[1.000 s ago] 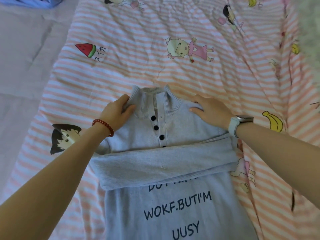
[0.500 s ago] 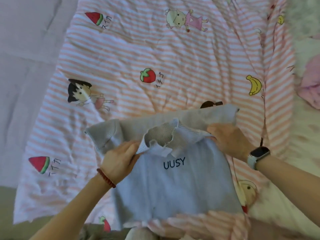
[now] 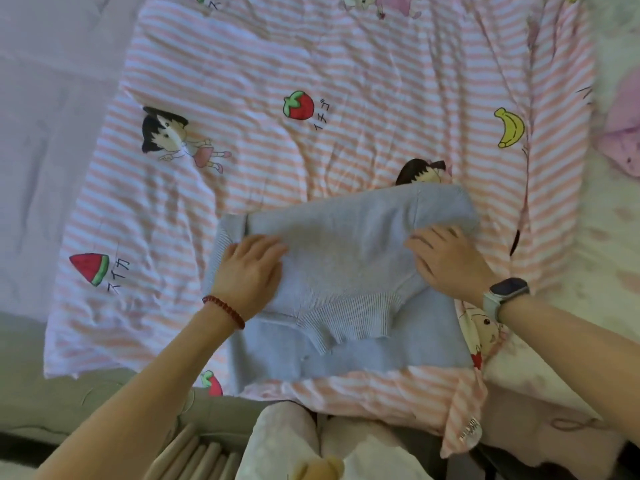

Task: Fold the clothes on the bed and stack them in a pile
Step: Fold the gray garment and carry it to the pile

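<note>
Since half a second ago, the sweater [image 3: 346, 271] top half is folded down over its printed front. It lies near the strawberry print [image 3: 298, 105]. Left hand [image 3: 249, 271] and right hand [image 3: 446, 261] press flat, fingers extended, gripping nothing, setting the crease.

Sweater [image 3: 346, 258] print hidden inside fold
</note>
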